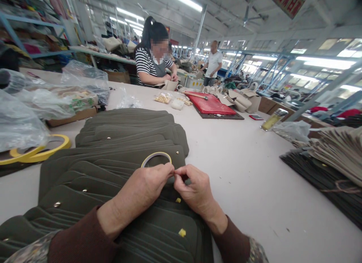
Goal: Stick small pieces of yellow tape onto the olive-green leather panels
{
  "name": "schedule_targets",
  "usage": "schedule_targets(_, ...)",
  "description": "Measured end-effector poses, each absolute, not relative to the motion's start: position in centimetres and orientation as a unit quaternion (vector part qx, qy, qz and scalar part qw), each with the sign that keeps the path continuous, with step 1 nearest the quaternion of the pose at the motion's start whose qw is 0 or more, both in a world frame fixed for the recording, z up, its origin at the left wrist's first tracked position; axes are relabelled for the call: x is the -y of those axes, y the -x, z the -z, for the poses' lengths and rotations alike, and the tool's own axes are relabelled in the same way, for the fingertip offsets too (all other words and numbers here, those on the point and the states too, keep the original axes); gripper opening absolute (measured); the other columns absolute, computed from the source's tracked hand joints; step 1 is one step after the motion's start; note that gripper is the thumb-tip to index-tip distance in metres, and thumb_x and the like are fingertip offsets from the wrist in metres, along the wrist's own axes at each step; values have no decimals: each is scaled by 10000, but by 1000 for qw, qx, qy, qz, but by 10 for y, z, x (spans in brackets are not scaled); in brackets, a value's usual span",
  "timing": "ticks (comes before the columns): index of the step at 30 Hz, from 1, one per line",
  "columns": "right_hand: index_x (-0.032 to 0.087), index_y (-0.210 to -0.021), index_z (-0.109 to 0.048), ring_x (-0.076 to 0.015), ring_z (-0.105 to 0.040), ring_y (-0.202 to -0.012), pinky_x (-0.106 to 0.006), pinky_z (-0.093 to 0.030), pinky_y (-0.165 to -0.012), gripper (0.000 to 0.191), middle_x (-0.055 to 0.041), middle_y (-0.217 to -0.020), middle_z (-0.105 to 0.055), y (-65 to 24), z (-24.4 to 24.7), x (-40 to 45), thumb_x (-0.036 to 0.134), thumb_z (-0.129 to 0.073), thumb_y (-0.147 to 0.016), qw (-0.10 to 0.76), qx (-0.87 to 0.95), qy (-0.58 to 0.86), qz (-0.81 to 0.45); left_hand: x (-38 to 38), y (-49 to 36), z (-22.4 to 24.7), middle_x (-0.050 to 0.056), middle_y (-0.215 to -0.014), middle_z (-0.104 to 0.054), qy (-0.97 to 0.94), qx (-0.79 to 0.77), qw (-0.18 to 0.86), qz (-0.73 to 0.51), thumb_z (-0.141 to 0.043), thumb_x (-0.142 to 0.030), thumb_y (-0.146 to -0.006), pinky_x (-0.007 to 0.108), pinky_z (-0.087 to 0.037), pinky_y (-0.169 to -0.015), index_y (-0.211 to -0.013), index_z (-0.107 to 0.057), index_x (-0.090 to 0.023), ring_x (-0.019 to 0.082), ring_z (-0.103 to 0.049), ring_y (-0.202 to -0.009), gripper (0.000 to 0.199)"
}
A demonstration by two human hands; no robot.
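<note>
Tape roll is showing beyond the left hand, which is apparently gripping it, while the right hand is pinching narrowly at the left fingertips; what lies between them is too small to tell. Both hands are working above overlapping dark green panels, which are lying on the bench with yellow scraps

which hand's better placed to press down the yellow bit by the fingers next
Right, I'd say: the right hand is nearer the yellow bit, while the left hand seems to hold the tape roll. The right fingers are pinched, so they'd need freeing first.
</note>
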State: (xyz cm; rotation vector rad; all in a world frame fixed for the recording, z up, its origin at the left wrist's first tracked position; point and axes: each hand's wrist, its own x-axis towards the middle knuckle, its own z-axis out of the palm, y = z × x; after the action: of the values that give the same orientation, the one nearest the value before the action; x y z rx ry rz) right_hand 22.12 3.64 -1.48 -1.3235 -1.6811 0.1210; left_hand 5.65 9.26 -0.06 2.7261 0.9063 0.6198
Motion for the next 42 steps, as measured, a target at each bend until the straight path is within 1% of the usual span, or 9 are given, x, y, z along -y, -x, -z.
schedule_targets(5,155,-700,-641,-104,-541,-418,-198,-431,-413,115,25,-514,-595,-222,13,-45,253,-593,-737,527,480,616,-335,-90,-61,0,-41,-690,-578,-919,-294,94,-248,-407,-171,-951,235,-371,-555,-809,-500,-214,114,-556,-592,175)
schedule_targets(7,151,-690,-633,-100,-523,-376,-197,-426,-380,154,40,-477,-570,-234,18,-52,304,-631,-703,539,408,630,-382,-90,-61,1,-27,-720,-587,-920,-293,77,-250,-387,-203,-968,243,-394,-600,-828,-512,-211,125,-560,-641,188)
schedule_targets(12,149,-747,-674,-133,-616,-541,-236,-506,-547,190,-7,-604,-659,-262,37,-61,337,-650,-738,526,464,633,-327,-100,-61,-1,39,-864,-620,-927,-343,0,-150,-393,-203,-961,329,-425,-762,-894,-545,-195,205,-548,-849,166)
schedule_targets(16,161,-782,-686,-149,-640,-637,-256,-504,-643,179,-22,-681,-692,-264,43,-62,322,-608,-798,479,534,629,-300,-102,-64,-4,47,-832,-609,-932,-353,9,-85,-364,-179,-955,334,-424,-727,-896,-543,-195,206,-542,-800,189)
schedule_targets(20,151,-775,-671,-130,-606,-556,-247,-494,-574,216,-27,-644,-683,-267,43,-62,365,-641,-763,480,491,633,-357,-98,-67,-9,29,-756,-592,-931,-360,48,-42,-335,-177,-953,298,-416,-629,-889,-514,-212,198,-569,-735,193)
schedule_targets(25,138,-771,-679,-100,-553,-472,-204,-442,-473,227,-12,-578,-658,-274,36,-57,351,-695,-693,422,466,625,-463,-98,-60,-5,20,-852,-644,-938,-335,90,-15,-341,-142,-932,300,-413,-597,-919,-478,-219,204,-632,-740,158)
schedule_targets(30,141,-749,-704,-86,-519,-474,-186,-370,-458,144,7,-565,-641,-264,31,-54,266,-631,-747,363,527,656,-400,-98,-55,4,12,-865,-646,-938,-334,86,-32,-345,-127,-917,303,-416,-587,-928,-467,-227,211,-645,-745,159)
schedule_targets(36,149,-748,-716,-135,-609,-587,-224,-435,-570,132,-20,-660,-700,-254,35,-56,191,-592,-766,338,610,664,-269,-99,-57,6,17,-864,-649,-936,-341,86,-25,-333,-118,-910,303,-428,-593,-943,-475,-227,217,-653,-763,182)
schedule_targets(42,175,-808,-713,-121,-572,-550,-221,-426,-534,139,13,-612,-652,-262,41,-56,246,-596,-783,357,599,649,-303,-98,-57,2,30,-872,-650,-933,-348,93,-23,-326,-131,-918,299,-444,-607,-952,-486,-221,209,-649,-773,187)
